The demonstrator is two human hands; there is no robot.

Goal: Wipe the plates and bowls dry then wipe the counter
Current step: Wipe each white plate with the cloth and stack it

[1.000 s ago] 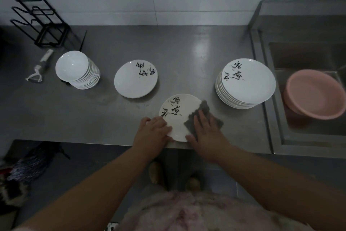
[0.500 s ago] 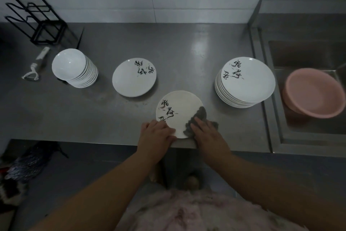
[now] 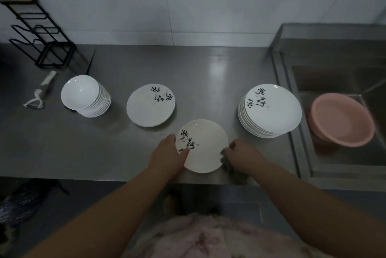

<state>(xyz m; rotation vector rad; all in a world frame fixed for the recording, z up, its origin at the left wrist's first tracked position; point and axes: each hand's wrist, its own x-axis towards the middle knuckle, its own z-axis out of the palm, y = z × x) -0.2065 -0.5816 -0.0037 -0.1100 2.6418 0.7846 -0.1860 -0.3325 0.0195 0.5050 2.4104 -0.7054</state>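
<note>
A white plate [image 3: 205, 149] with black brush lettering lies at the counter's front edge. My left hand [image 3: 168, 156] grips its left rim, thumb on top. My right hand [image 3: 243, 156] holds a dark grey cloth [image 3: 226, 162] bunched against the plate's right rim; most of the cloth is hidden under the hand. A single lettered plate [image 3: 150, 108] lies behind to the left. A stack of lettered plates [image 3: 271, 111] stands to the right, a stack of plain white bowls [image 3: 85, 95] to the far left.
The steel counter [image 3: 198, 73] ends in a sink [image 3: 342, 82] on the right holding a pink basin [image 3: 342, 119]. A black wire rack [image 3: 39, 34] stands at the back left, a white peeler [image 3: 40, 94] near it. A tiled wall runs behind.
My right hand has drawn the cloth off the plate's face down to its right rim. The plate has turned a little under my left hand.
</note>
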